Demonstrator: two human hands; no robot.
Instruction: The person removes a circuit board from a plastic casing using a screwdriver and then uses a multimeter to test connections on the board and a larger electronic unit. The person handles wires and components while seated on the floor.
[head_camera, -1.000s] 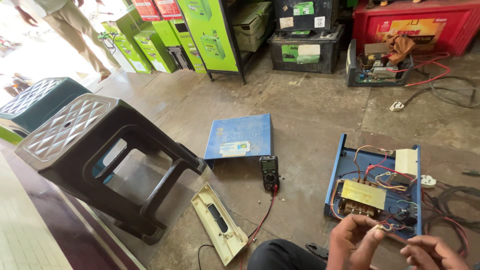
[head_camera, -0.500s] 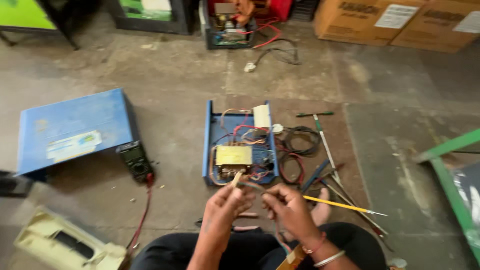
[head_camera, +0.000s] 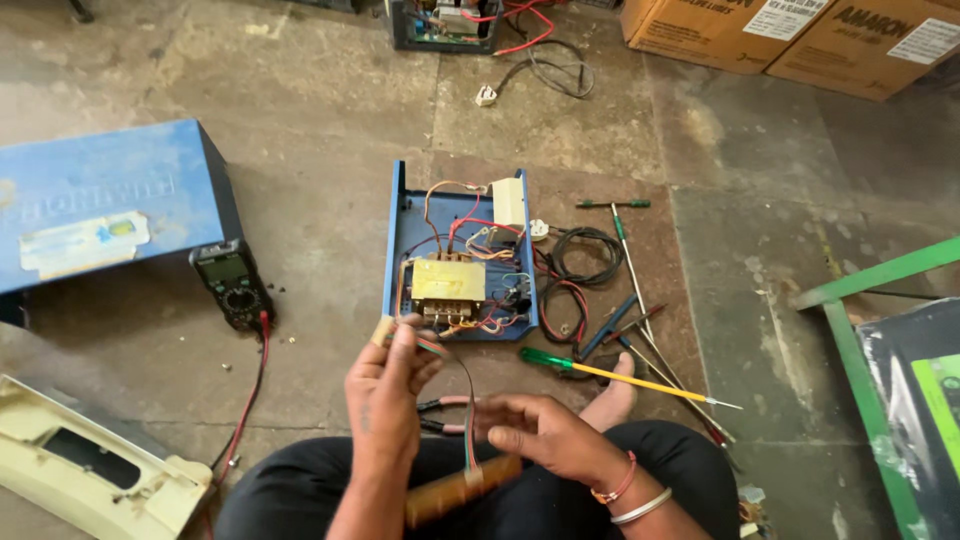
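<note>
My left hand (head_camera: 385, 400) is raised over my lap and pinches a small tan piece (head_camera: 382, 330) at the end of a red-and-green striped wire (head_camera: 466, 400). My right hand (head_camera: 545, 435) lies palm-up beside it, fingers closed on the same wire lower down. The wire runs down to a brown cylinder (head_camera: 455, 492) lying across my legs. Just beyond my hands, an open blue metal chassis (head_camera: 398, 215) sits on the floor, with a yellow-topped transformer (head_camera: 448, 280) and loose wiring inside. Red-handled pliers (head_camera: 440, 415) lie between my hands.
A black multimeter (head_camera: 232, 283) with a red lead lies left, beside a blue cover (head_camera: 100, 205) and a cream front panel (head_camera: 90, 465). Right of the chassis are a green-handled screwdriver (head_camera: 600, 370), several other tools, a coiled cable (head_camera: 585, 255), a green frame (head_camera: 880, 350) and cardboard boxes (head_camera: 800, 40).
The view has swung right, from the black stool to straight over the blue chassis. Both hands have stayed together on the wire and now sit nearer my lap.
</note>
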